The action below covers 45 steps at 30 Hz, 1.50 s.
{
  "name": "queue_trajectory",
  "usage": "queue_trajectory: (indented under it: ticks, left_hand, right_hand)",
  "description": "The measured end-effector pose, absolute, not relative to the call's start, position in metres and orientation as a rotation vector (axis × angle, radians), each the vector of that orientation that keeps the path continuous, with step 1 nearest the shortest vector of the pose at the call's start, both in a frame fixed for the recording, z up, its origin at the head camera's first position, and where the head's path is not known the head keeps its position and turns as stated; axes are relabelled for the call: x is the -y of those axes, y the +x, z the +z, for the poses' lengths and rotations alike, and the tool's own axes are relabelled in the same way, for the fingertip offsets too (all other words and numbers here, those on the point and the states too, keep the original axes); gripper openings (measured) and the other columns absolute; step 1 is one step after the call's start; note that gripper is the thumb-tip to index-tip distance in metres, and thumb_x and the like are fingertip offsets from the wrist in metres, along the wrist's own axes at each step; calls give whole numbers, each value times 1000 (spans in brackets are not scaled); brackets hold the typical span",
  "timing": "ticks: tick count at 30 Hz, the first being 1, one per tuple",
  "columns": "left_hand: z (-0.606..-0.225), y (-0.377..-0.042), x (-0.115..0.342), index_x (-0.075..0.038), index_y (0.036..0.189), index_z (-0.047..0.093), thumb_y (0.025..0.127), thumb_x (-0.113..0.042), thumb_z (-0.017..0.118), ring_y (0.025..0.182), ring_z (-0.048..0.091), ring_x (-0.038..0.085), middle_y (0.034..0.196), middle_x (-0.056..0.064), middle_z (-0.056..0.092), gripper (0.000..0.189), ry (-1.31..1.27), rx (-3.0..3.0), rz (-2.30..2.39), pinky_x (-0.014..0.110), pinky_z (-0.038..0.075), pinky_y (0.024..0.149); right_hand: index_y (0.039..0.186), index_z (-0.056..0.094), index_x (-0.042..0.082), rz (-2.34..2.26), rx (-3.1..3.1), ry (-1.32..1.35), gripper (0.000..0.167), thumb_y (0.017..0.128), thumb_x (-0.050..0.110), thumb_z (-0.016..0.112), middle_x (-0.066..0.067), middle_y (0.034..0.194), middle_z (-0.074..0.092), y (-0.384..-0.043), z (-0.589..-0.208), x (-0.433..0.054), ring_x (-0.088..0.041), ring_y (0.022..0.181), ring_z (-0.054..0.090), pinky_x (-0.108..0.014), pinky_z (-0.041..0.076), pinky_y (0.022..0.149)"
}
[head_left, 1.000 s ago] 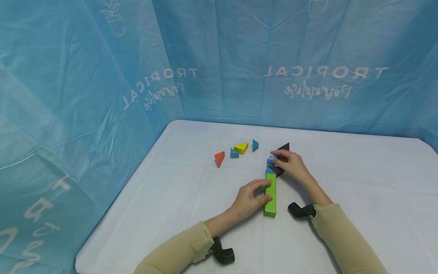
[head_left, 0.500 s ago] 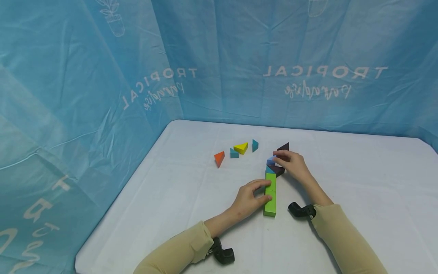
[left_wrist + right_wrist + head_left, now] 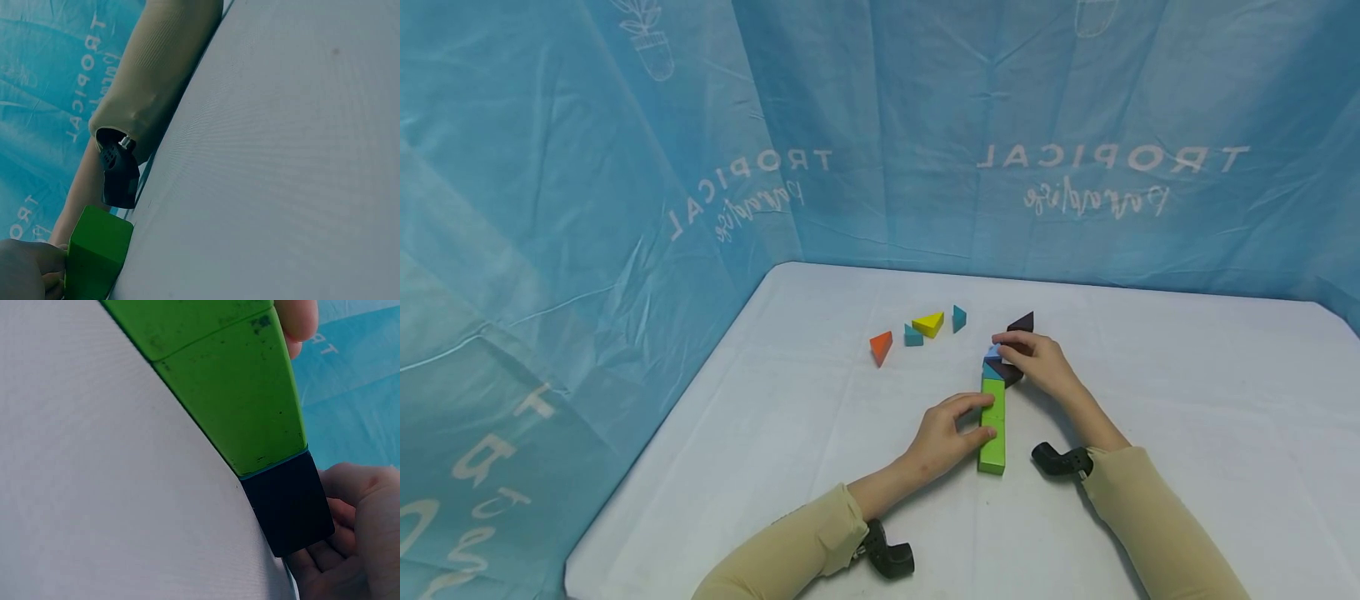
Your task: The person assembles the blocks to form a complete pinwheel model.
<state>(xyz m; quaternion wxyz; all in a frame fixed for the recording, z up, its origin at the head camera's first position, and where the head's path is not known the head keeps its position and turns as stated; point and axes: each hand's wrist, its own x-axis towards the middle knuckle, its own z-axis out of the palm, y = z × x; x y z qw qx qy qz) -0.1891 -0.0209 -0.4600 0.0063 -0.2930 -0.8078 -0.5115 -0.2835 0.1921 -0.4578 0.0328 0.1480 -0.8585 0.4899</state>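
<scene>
The left hand lies palm down with its forearm running back toward the body in a tan sleeve, its fingers loosely curved and the thumb and fingertips set apart from each other ahead of the palm. The right hand sits farther forward and just to the right of the left hand, its wrist bent inward and its fingers curled together in a pinch at the fingertips. Both forearms angle in from below, and each wrist carries a small black camera.
</scene>
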Motion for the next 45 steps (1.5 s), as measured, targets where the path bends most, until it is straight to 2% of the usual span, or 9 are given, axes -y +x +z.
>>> queue_trajectory:
  ticks: [39,45]
  left_hand:
    - [-461,-190,21,-6,124,60,86,-14,70,121,49,8,125,1,59,40,-918,2523,-1593,23,39,100]
    - [-461,-189,21,-6,124,60,86,-14,71,121,49,8,125,1,59,40,-920,2519,-1599,23,39,100]
  right_hand:
    - [113,66,5,1504,2644,435,25,92,17,62,-12,112,65,-275,-458,-190,-27,100,60,-43,48,87]
    - [115,65,6,1534,2623,348,31,93,28,60,-12,113,64,-274,-455,-191,-25,103,59,-43,46,90]
